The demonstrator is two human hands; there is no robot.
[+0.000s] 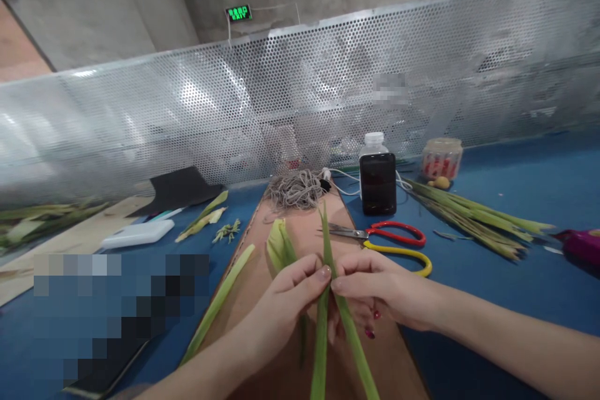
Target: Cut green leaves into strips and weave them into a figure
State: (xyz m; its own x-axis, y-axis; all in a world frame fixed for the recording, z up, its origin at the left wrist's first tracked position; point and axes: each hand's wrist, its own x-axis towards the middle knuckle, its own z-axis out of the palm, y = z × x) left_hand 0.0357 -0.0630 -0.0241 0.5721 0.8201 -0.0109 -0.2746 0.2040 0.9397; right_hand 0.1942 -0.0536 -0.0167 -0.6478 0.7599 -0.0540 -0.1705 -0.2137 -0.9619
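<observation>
My left hand (297, 290) is closed, thumb and forefinger pinching a long green leaf (320, 337) near the point where it meets a second strip. Close beside it, my right hand (382, 287) pinches that second strip of leaf (356, 344), its other fingers curled underneath. A pointed tip rises above both thumbs, while the two strips spread apart downward. A folded yellow-green leaf piece (280, 244) stands just behind my left hand; I cannot tell whether it is joined to the held leaf. Scissors (365, 234) with one red and one yellow handle lie open beyond my right hand.
Beneath my hands runs a brown board (253, 312), with a loose leaf strip (220, 300) on its left edge and tangled grey cord (297, 189) at its far end. A black phone (378, 184) leans on a bottle (374, 139). Leaf stalks (482, 215) lie right, before a jar (441, 159).
</observation>
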